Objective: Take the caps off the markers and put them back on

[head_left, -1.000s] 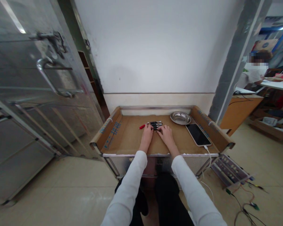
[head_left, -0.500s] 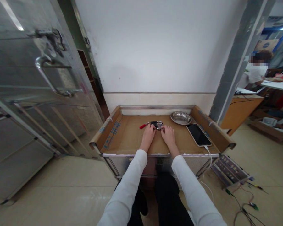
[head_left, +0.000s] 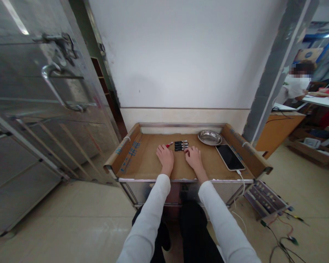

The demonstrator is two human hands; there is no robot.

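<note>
Reaching forward over the cardboard-lined tabletop [head_left: 148, 160], both forearms angle inward in white sleeves, palms down. The left hand [head_left: 166, 158] is bent over the near-left end of a red pen [head_left: 169, 145], its fingers curved down toward the cardboard. The right hand [head_left: 193, 157] is curled at the right-hand ends of some short black-and-silver sticks [head_left: 181, 145], stacked in a neat row between the two hands, just right of the pen. Whether either grip is apart, together or clamped on something cannot be told.

A shiny metal dish [head_left: 210, 137] sits beyond the right hand, close to a phone [head_left: 230, 157] with a white cable [head_left: 243, 186] trailing over the front edge. Raised cardboard sides fence the surface left and right, and a white wall [head_left: 186, 54] closes off the back.

Most of the red pen is covered by the left hand; the right fingertips are too small to make out, and the exact stick count is unclear.
</note>
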